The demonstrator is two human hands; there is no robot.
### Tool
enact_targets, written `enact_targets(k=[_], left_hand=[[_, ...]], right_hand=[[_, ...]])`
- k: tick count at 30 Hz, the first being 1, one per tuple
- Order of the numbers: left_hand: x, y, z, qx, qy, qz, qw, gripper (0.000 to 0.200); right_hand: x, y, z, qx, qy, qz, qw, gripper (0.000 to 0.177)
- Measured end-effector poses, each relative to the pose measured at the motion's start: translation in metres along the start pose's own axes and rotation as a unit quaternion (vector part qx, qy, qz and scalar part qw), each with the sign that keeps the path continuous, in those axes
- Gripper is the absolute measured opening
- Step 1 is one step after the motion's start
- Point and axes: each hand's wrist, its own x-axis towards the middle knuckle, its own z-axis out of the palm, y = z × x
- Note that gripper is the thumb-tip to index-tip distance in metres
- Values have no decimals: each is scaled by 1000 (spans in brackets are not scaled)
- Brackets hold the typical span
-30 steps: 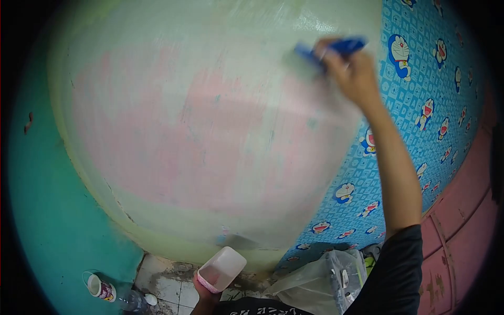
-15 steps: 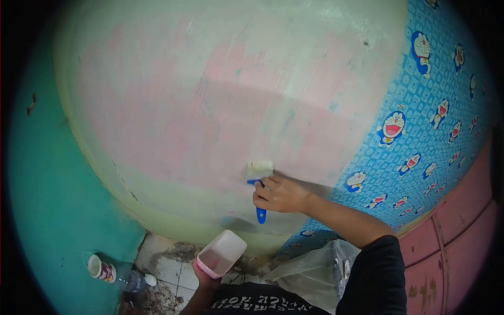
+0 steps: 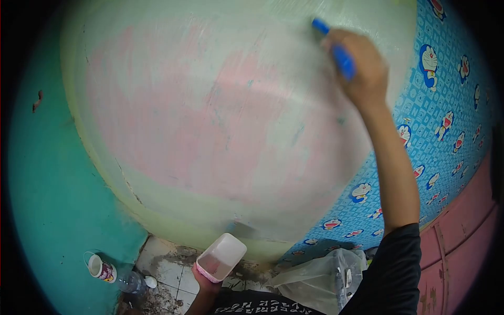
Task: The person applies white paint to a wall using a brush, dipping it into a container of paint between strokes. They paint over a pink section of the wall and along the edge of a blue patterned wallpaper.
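Brush (image 3: 343,61) in right hand (image 3: 366,67), tub (image 3: 223,256) in left (image 3: 205,282)

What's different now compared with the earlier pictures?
The right hand was high, then low, and is now high on the wall again, the brush kept in its grip. The left hand still holds the tub; the pail and bottle stayed put.

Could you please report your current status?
Right hand gripping blue-handled brush, high at pink-patched pale wall; left hand holding pink-sided white rectangular tub; nothing visibly blocking brush.
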Motion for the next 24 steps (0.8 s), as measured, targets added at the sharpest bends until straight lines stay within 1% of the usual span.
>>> enact_targets(k=[1,2,3,4,5,7,10,11,12,13,14,15,16,17,18,20,23,24], left_hand=[[-1,0,-3,0,4,-1,1000,79],[-2,-1,-5,1,7,-1,1000,79],[-3,-1,-8,-1,11,-2,1000,79],[-4,-1,-9,-2,13,-3,1000,79],[-6,-1,-10,-4,15,-3,1000,79],[-9,0,-6,-9,17,1,1000,79],[-7,0,-7,-24,1,8,1000,77],[-6,3,-7,-25,0,9,1000,77],[-8,5,-6,-28,-1,7,1000,76],[-12,5,-4,-35,3,6,999,76],[-16,4,-2,-43,8,4,999,75],[-19,6,2,-52,17,5,998,75],[-18,9,5,-54,19,6,998,75],[-17,11,9,-56,21,7,998,75],[-17,12,10,-50,19,5,999,75],[-19,13,11,-48,21,5,999,76],[-17,11,10,-51,32,8,998,77],[-18,10,9,-46,36,6,998,77]], right_hand=[[-23,-23,2,18,-84,13,996,21],[-47,-51,4,35,-145,1,989,27],[-72,-85,2,14,-169,-39,985,30],[-101,-116,0,68,-173,-35,982,26],[-131,-150,-2,123,-230,-37,965,21],[-159,-207,-23,206,-321,-74,921,17],[-176,-226,-24,307,-395,-3,866,17],[-178,-211,-5,382,-316,70,866,18],[-155,-189,-5,403,-324,207,830,29],[-144,-161,0,389,-290,274,830,32],[-118,-126,0,384,-260,336,820,26],[-90,-88,-1,329,-242,354,841,25],[-63,-57,-5,311,-183,392,846,25],[-52,-20,0,237,-86,343,905,23],[-35,9,-6,148,-22,279,949,20],[-13,32,-19,52,43,265,962,14],[-41,19,-16,64,43,268,960,19],[-59,6,-16,19,1,107,994,28]])
